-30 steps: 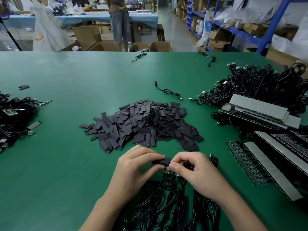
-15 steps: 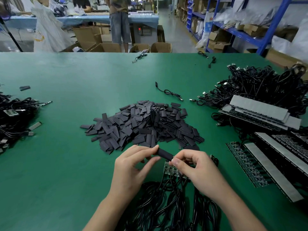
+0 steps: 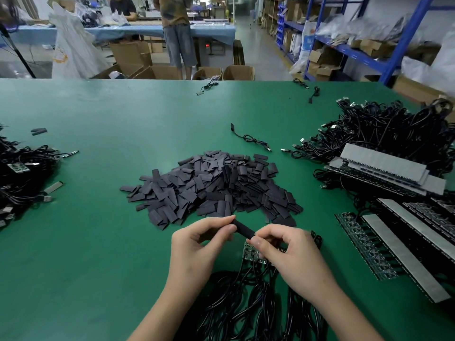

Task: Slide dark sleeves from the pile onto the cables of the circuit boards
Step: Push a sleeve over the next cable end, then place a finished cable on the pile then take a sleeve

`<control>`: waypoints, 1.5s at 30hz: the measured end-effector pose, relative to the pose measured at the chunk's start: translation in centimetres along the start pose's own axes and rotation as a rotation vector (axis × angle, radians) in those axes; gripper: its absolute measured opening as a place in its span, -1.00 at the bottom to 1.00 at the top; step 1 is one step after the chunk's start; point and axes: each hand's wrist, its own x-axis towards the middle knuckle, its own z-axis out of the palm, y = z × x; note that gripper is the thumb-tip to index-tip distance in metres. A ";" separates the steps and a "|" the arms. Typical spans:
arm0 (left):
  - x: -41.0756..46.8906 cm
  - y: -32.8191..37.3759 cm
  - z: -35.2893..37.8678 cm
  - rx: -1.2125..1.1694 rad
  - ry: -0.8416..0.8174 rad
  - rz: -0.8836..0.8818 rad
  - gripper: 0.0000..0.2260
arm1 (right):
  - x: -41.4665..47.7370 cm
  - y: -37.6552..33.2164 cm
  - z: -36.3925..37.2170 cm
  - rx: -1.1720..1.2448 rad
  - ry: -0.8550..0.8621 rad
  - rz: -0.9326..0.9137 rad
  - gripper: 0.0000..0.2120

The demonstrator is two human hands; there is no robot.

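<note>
Warehouse floor, blue racking (image 3: 403, 33) at 1 o'clock, someone standing at the far bench (image 3: 178, 33); work is on the green table (image 3: 98, 242). Sleeve pile (image 3: 214, 185) sits at 12 o'clock from the hands, loose USB cable heap (image 3: 394, 129) at 2, panelised board strips (image 3: 369, 244) at 3, another tangle of cabled boards (image 3: 22, 173) out at 9. Change over the last second: the sleeve (image 3: 243, 229) was low and level between the fingertips, mostly hidden; now it's raised and tilted, far end toward 10 o'clock, near end toward 4, and more of its length shows. It reads as a rounded tube rather than a flat strip, so my guess is it's been opened up for threading, not yet run onto a lead. Can't tell if any cable is inside it. Left hand (image 3: 194, 254) pinches the 10 o'clock end between thumb and forefinger; right hand (image 3: 295, 259) pinches the 4 o'clock end the same way, other fingers curled. The sleeve spans the gap between both pinches, clear of the table. The small circuit board (image 3: 250, 252) lies just under the right thumb at 6 o'clock from the sleeve, its black cables (image 3: 246, 303) trailing toward the wearer.
</note>
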 end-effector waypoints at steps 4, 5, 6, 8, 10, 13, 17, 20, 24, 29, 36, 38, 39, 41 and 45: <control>0.7 0.1 -0.5 -0.165 0.038 -0.080 -0.84 | 0.2 0.6 -1.0 -0.172 0.007 -0.055 -0.88; 0.8 0.1 -0.8 -0.207 0.065 -0.096 -0.85 | 0.4 0.9 -1.5 -0.225 0.005 -0.072 -0.82; 0.9 0.1 -1.0 -0.244 0.092 -0.111 -0.85 | 0.5 1.1 -1.9 -0.278 -0.004 -0.086 -0.77; 1.1 -0.1 -1.5 -0.284 0.128 -0.134 -0.85 | 0.7 1.6 -2.4 -0.383 -0.043 -0.107 -0.73; 1.2 -0.3 -1.8 -0.300 0.144 -0.151 -0.85 | 0.8 2.0 -2.2 -0.441 -0.069 -0.121 -0.80; 1.2 -0.3 -1.7 -0.305 0.153 -0.161 -0.85 | 0.9 2.2 -1.7 -0.461 -0.035 -0.156 -0.93; 1.2 -0.4 -1.6 -0.321 0.180 -0.150 -0.83 | 0.9 2.2 -1.6 -0.382 0.064 -0.163 -0.83; 1.1 -0.4 -1.8 -0.303 0.165 -0.139 -0.80 | 0.8 1.8 -1.6 -0.303 0.119 -0.168 -0.85; 0.9 -0.5 -1.6 -0.246 -0.015 -0.135 -0.66 | 1.2 0.6 -2.4 -0.176 0.263 -0.196 -0.88; 0.6 -0.8 -1.3 0.040 -0.149 -0.068 -0.71 | 5.6 -1.2 -4.0 -0.147 0.436 -0.151 -0.88; 0.3 -1.2 -0.8 0.576 -0.422 0.151 -0.57 | 18.1 -2.1 -5.4 -0.436 0.446 0.050 -0.86; 0.4 -1.4 -0.8 0.679 -0.490 0.143 -0.47 | 21.7 -1.7 -5.4 -0.511 0.426 0.094 -0.86; 0.4 -1.5 -0.7 0.722 -0.508 0.138 -0.41 | 23.4 -1.4 -5.3 -0.544 0.419 0.102 -0.85; 0.6 -1.8 -0.6 0.767 -0.520 0.151 -0.31 | 26.4 -0.8 -5.1 -0.603 0.414 0.104 -0.84; 0.8 -2.1 -0.3 0.808 -0.504 0.224 -0.43 | 31.2 0.4 -3.9 -0.671 0.402 0.145 -0.84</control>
